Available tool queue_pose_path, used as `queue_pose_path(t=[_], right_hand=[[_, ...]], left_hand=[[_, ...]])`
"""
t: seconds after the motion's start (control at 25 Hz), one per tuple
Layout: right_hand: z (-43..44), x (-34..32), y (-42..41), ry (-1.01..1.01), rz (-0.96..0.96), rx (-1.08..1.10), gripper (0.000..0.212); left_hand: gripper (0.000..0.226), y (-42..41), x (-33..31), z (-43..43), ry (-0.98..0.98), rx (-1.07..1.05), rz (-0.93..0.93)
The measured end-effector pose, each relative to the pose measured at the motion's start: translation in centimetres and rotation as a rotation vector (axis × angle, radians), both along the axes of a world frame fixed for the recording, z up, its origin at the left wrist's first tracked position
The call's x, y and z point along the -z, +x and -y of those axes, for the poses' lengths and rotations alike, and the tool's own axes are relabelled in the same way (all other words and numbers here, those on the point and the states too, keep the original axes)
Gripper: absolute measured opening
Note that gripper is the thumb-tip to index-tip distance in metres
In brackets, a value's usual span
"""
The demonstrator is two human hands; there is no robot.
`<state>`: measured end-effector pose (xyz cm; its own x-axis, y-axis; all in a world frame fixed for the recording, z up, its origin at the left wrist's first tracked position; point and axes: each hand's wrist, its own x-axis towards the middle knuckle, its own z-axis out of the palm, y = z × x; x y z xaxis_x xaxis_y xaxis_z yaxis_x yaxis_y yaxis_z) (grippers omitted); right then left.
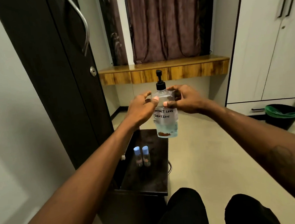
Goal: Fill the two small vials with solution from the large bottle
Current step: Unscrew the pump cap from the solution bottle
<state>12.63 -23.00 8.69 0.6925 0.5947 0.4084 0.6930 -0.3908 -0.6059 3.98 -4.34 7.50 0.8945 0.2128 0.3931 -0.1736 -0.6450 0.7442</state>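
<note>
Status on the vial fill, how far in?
Early. Nothing looks done: both vials stand capped on the dark table, apparently unfilled. In hand: the left hand and right hand hold the large bottle upright in the air, pump cap on. Left: uncap the vials, fill each.

Dark small table (149, 179), 2 blue-capped vials (142, 156) upright, side by side
</note>
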Motion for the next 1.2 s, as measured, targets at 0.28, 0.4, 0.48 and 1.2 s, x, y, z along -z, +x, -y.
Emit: queue_pose_path(t=[0.28,0.4,0.48,1.2], right_hand=[[8.2,-5.4,-2.7,0.000,-0.057,-0.009,0.058],[10.6,-6.6,-4.1,0.000,-0.070,-0.031,0.051],[12.0,-6.8,-4.9,0.031,-0.106,-0.053,0.041],[13.0,-9.8,-8.7,0.057,0.328,0.191,0.057]], left_hand=[[0.077,1.3,-3.7,3.1,-0.313,0.458,-0.161],[0.079,1.3,-5.0,4.9,-0.284,0.594,-0.191],[0.068,1.1,-5.8,6.0,-0.279,0.656,-0.182],[0.058,0.3,-5.5,9.8,0.009,0.692,-0.057]])
